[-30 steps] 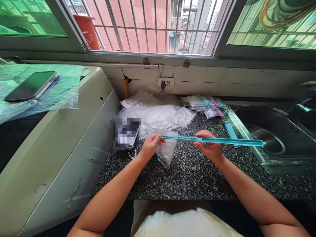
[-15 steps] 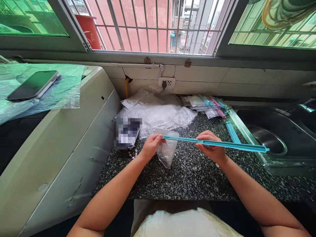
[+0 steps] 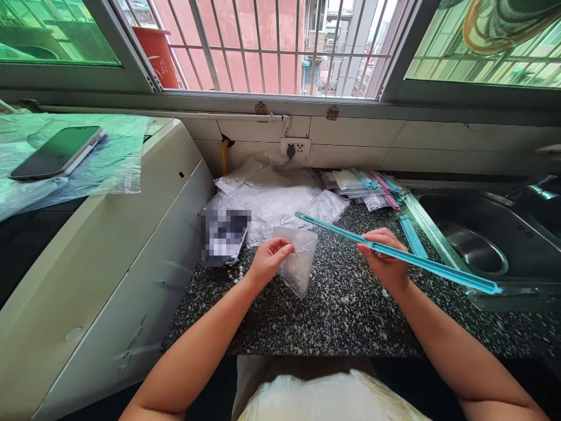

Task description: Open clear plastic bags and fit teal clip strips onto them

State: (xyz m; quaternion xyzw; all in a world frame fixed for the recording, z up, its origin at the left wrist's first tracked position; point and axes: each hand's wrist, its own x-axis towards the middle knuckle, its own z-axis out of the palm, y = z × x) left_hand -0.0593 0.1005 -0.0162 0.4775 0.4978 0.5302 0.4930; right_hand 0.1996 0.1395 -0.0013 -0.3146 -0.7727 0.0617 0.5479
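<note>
Nearest, both forearms reaching forward from the bottom corners over the speckled dark desk (image 3: 342, 316), bent slightly inward. Left hand (image 3: 265, 261) palm-down, fingers pinched on the upper left corner of a small clear plastic bag (image 3: 299, 260) that hangs down toward the desk. Right hand (image 3: 384, 263) curled, fingers closed around a long teal sealing stick (image 3: 394, 252) near its middle; stick held clear of the bag and slanted, its left end raised above the bag, its right end dipping low over the sink (image 3: 477, 245) rim. Just beyond the left hand, a blurred flat object (image 3: 224, 235) lying against a heap of clear plastic bags (image 3: 272, 199). Farther right, more teal sticks (image 3: 412, 235) beside the sink and a stack of bags with teal and pink sticks (image 3: 366, 184) near the wall. At far left, a dark phone (image 3: 56, 152) on plastic sheeting atop a white appliance (image 3: 109, 263). Beyond, a wall socket (image 3: 293, 146) under the barred window (image 3: 272, 47).
</note>
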